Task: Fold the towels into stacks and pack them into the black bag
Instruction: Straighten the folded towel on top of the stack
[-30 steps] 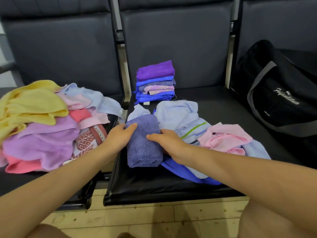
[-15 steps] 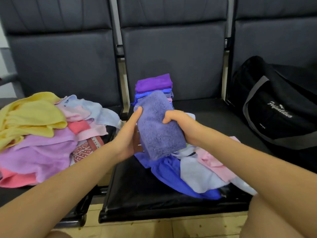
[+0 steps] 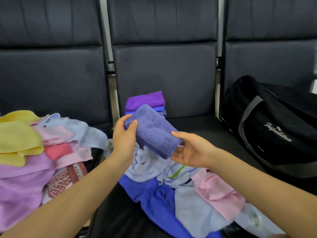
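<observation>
Now we hold the folded blue-violet towel (image 3: pixel 153 130) aloft, left hand (image 3: pixel 123 140) clamped on its end, right hand (image 3: pixel 192 149) cupped open beneath; next it goes squarely onto the stack (image 3: pixel 145 100) behind
</observation>
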A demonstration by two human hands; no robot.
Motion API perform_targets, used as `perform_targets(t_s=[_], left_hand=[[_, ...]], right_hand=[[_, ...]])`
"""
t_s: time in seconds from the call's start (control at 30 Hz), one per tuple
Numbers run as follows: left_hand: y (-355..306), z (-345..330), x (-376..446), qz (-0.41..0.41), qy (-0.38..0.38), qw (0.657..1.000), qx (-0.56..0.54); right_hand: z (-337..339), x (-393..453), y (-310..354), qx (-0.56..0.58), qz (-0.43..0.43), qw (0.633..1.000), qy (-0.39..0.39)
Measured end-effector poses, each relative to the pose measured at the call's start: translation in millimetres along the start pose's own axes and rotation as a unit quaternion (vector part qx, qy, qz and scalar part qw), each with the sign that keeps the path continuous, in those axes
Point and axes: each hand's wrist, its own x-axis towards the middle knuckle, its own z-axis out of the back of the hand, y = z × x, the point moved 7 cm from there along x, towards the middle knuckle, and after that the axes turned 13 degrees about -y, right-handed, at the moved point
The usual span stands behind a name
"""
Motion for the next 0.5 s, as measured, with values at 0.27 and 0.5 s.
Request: perform_targets(t_s=[0.27, 0.5], left_hand=[[-11.4, -31.4, 30.6, -0.126, 0.082, 0.987, 0.056], [-37.9, -59.1, 119.8, -0.199, 0.046, 0.972, 0.115]], right_hand=[[-11.6, 59.6, 71.0, 0.045, 0.147, 0.982, -0.106], [-57.0, 99.6, 170.0, -0.106, 0.377, 0.884, -0.254]])
